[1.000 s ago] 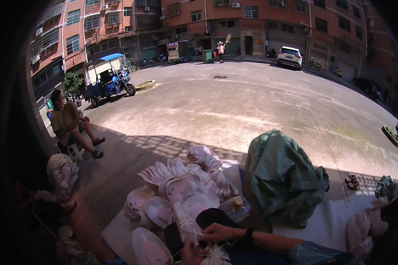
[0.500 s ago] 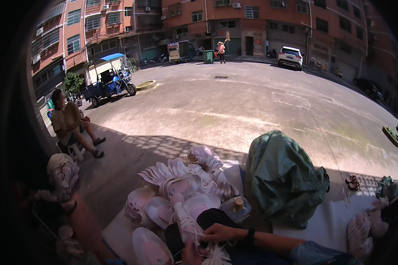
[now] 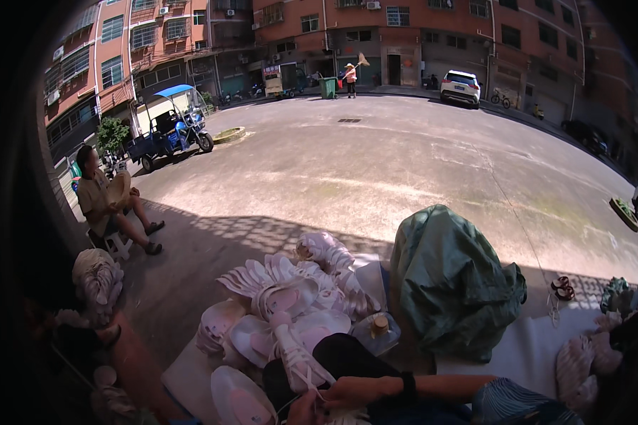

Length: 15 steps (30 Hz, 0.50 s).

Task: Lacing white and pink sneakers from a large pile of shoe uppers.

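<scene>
A pale pinkish-white shoe lies against my dark-clothed leg, toe toward the pile beyond. At its near end, my left hand is closed, fingers pinched on a thin white shoelace. Opposite it, my right hand, with a dark band at the wrist, is closed on the lace too. The fingertips of both hands nearly meet, and the lower frame edge cuts off part of the left one. Just beyond sits a heap of pale shoes, several nested in fanned rows. Another white shoe rests left of my hands.
A clear container with a tan lid stands right of the heap, before a big green sack. More shoes lie far right. A seated person is at left. Beyond are a blue three-wheeler and a white car.
The view has shifted slightly. My hands have drawn a little lower and nearer the shoe's end, with the lace still between them. The seated person's fan has tilted lower.
</scene>
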{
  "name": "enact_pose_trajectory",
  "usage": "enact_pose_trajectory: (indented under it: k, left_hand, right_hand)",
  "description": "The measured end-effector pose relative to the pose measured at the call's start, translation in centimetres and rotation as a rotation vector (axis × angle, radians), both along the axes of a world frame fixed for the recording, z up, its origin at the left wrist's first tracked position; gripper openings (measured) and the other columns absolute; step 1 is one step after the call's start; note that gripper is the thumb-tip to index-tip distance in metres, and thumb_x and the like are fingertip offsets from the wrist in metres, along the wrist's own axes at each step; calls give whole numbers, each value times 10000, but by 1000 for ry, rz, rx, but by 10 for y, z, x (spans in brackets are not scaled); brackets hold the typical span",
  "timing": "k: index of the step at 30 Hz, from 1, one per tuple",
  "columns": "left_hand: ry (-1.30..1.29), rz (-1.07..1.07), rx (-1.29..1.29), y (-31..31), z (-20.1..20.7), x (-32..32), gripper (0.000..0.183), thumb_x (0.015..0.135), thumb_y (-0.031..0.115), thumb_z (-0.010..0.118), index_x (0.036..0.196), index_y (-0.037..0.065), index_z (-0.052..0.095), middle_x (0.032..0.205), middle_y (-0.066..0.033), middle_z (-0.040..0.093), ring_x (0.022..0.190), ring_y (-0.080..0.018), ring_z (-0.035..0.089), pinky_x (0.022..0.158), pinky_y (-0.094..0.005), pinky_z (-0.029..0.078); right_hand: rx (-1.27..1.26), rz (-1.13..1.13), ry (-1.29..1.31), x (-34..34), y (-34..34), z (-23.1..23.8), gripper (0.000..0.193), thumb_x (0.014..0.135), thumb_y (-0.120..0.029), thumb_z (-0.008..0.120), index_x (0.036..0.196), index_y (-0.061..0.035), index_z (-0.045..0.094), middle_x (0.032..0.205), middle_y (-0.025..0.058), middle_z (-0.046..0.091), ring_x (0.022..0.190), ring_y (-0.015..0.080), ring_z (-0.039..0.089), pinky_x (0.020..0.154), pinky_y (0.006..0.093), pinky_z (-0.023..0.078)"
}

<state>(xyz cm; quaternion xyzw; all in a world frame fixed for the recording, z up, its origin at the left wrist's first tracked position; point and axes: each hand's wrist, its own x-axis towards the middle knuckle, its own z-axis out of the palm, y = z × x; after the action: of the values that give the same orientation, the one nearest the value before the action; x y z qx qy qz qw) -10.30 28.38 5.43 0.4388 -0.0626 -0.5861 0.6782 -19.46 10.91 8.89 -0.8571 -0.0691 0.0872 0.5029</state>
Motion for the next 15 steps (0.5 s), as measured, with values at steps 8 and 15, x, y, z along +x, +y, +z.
enact_pose_trajectory:
  k: [8, 15]
  left_hand:
    - [-97, 150, 63, 1, 30, 6, 313, 984, 310, 461, 996, 32, 603, 710, -27, 599, 477, -78, 486, 431, -209, 401]
    - [33, 388, -254, 10, 65, 21, 248, 990, 251, 459, 960, 47, 595, 825, -66, 620, 803, -185, 605, 801, -346, 495]
  right_hand:
    - [-9, 97, -140, 1, 18, 29, 282, 938, -276, 509, 863, -12, 572, 793, 179, 600, 745, 379, 584, 656, 441, 448]
    - [-146, 3, -176, -7, -13, 35, 268, 931, -268, 543, 966, -15, 625, 870, 175, 622, 796, 329, 615, 695, 384, 489]
